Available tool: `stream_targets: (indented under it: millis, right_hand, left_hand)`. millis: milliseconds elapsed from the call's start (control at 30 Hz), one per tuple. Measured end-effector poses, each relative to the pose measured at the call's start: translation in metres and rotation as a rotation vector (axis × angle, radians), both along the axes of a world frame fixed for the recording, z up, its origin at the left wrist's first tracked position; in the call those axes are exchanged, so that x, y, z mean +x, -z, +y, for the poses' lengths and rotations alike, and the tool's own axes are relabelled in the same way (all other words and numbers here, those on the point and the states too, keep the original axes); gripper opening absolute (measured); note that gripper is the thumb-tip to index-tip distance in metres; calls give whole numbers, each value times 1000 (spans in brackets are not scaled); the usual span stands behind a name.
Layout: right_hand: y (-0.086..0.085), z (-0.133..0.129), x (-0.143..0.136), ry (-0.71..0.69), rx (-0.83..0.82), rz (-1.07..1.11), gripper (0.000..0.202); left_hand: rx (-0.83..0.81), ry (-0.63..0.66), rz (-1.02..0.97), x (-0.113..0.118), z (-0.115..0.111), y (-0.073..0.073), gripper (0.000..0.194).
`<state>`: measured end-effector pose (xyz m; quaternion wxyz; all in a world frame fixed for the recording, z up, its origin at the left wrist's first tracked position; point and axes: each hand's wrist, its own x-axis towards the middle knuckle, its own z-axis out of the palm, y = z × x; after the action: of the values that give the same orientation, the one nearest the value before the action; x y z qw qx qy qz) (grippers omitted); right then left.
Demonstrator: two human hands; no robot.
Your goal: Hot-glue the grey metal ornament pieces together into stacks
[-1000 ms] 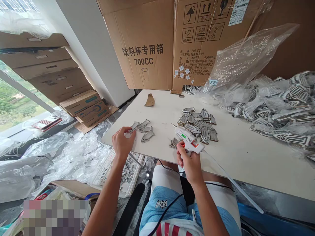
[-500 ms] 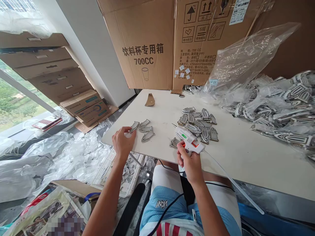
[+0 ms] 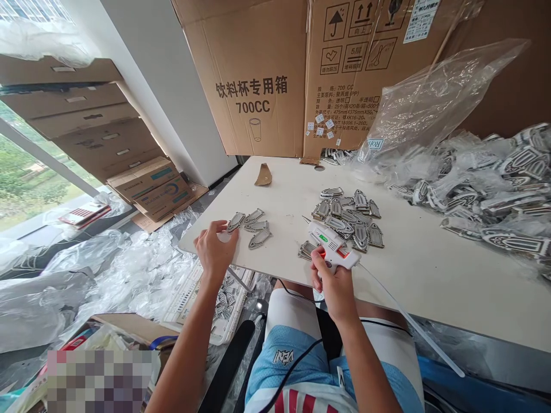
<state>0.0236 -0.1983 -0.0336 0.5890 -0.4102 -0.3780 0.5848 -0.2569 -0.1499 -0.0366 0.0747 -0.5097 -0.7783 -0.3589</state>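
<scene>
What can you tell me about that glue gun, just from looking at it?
The glue gun has a white, plastic-looking body with a green label and orange-red parts. Its thin nozzle points forward and left. A long, translucent stick trails from its back. The right hand grips it beside the silvery pieces; whether it touches the table is unclear.
</scene>
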Motion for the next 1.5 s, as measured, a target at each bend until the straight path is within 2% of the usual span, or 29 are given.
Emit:
stream_targets:
  millis: [267, 600, 700, 800, 900, 1000, 1100, 1167, 1267, 1367, 1500]
  right_hand:
    - [7, 3, -1, 25, 13, 43, 35]
    - [3, 4, -4, 217, -4, 139, 36]
    - [3, 5, -5, 218, -2, 142, 37]
    - [3, 5, -5, 226, 0, 131, 37]
    - [5, 6, -7, 267, 11, 129, 38]
    - [7, 7, -8, 298, 14, 131, 38]
    - [8, 7, -7, 297, 12, 135, 37]
    - [8, 8, -6, 289, 14, 132, 38]
    - [7, 8, -4, 260, -5, 158, 39]
    - [6, 8, -3, 239, -33, 185, 38]
    - [6, 8, -3, 196, -29, 180, 34]
  left_hand:
    - [-19, 44, 22, -1, 6, -1, 34]
    - [-36, -21, 19, -2, -2, -3, 32]
    - [-62, -33, -13, -2, -8, -7, 38]
    - [-22, -21, 26, 9, -14, -17, 44]
    - [83, 114, 68, 33, -18, -35, 34]
    - [37, 477, 8, 66, -19, -52, 17]
    - [-121, 852, -10, 98, -18, -58, 26]
    - [-205, 979, 13, 114, -17, -54, 41]
    - [-258, 1037, 52, 129, -14, -44, 52]
    - [-267, 1009, 49, 132, -11, -37, 42]
    - [-275, 945, 30, 131, -10, -35, 32]
